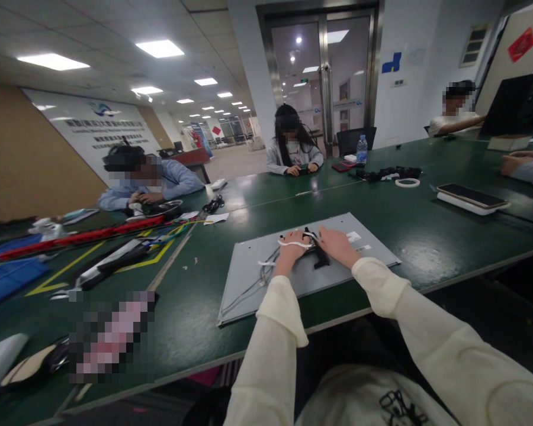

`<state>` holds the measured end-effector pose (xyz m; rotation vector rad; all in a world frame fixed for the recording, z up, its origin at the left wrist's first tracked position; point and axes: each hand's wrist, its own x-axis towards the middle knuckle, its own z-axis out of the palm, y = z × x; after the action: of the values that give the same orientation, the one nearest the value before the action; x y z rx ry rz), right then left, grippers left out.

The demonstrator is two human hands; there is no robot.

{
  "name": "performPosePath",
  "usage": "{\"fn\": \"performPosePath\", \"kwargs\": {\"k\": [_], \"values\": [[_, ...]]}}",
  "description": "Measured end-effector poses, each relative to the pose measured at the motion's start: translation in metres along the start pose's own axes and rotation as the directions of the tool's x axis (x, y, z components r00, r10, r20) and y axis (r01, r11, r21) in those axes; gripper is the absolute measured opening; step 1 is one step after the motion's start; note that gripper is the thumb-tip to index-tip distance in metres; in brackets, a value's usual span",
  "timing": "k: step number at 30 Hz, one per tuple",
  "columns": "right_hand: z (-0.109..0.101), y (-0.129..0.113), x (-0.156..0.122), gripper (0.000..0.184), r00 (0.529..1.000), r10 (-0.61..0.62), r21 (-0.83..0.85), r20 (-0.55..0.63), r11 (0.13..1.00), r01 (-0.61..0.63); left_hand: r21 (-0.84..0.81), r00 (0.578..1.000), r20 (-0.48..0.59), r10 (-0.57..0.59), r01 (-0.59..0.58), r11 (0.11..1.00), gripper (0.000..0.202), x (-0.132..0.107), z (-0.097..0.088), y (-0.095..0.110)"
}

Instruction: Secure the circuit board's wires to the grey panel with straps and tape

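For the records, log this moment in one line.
left hand: white strip across it; right hand: by black part; grey panel: flat on green table

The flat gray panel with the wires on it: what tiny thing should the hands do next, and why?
Maybe the left hand should nudge the thin wires aside. They lie on the gray panel close beside it, so they could snag while it and the right hand are at the black part.

Bright ceiling panels [160, 49], glare on green tabletop [257, 201], stretched edges — distance perhaps soft
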<state>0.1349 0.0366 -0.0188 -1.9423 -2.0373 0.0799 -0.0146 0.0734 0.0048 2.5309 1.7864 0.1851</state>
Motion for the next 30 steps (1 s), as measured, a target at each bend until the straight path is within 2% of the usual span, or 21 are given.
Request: {"fn": "performPosePath", "kwargs": {"k": [6,11,14,17,20,22,25,30], "values": [[-0.005,0.006,0.002,0.023,0.996,0.038,0.245,-0.086,0.969,-0.016,0.005,0.997,-0.078,-0.002,0.003,1.0,0.038,-0.008,-0.002,0.004],[-0.01,0.003,0.005,0.02,0.984,0.015,0.383,-0.177,0.922,0.055,-0.044,0.978,-0.207,0.04,-0.05,0.998,0.035,-0.007,-0.012,0.0],[-0.01,0.002,0.005,0.019,0.98,-0.004,0.399,-0.199,0.913,0.085,-0.089,0.969,-0.244,-0.048,0.027,0.996,0.033,-0.006,-0.024,-0.022],[-0.011,0.0,0.002,0.018,0.979,-0.02,0.406,-0.201,0.908,0.102,-0.094,0.967,-0.22,-0.129,0.111,0.989,0.031,-0.013,-0.035,-0.058],[-0.012,-0.003,-0.002,0.018,0.974,-0.064,0.413,-0.218,0.898,0.151,-0.062,0.954,-0.194,-0.228,0.22,0.973,0.028,-0.027,-0.037,-0.094],[-0.012,-0.005,-0.003,0.018,0.967,-0.1,0.407,-0.236,0.893,0.192,-0.052,0.944,-0.184,-0.273,0.268,0.962,0.028,-0.036,-0.033,-0.111],[-0.01,-0.008,-0.004,0.018,0.956,-0.158,0.394,-0.246,0.885,0.248,-0.062,0.941,-0.144,-0.305,0.299,0.952,0.027,-0.047,-0.029,-0.122],[-0.008,-0.011,-0.004,0.02,0.955,-0.198,0.401,-0.22,0.874,0.274,-0.061,0.941,-0.064,-0.333,0.329,0.942,0.03,-0.053,-0.031,-0.122]]}}
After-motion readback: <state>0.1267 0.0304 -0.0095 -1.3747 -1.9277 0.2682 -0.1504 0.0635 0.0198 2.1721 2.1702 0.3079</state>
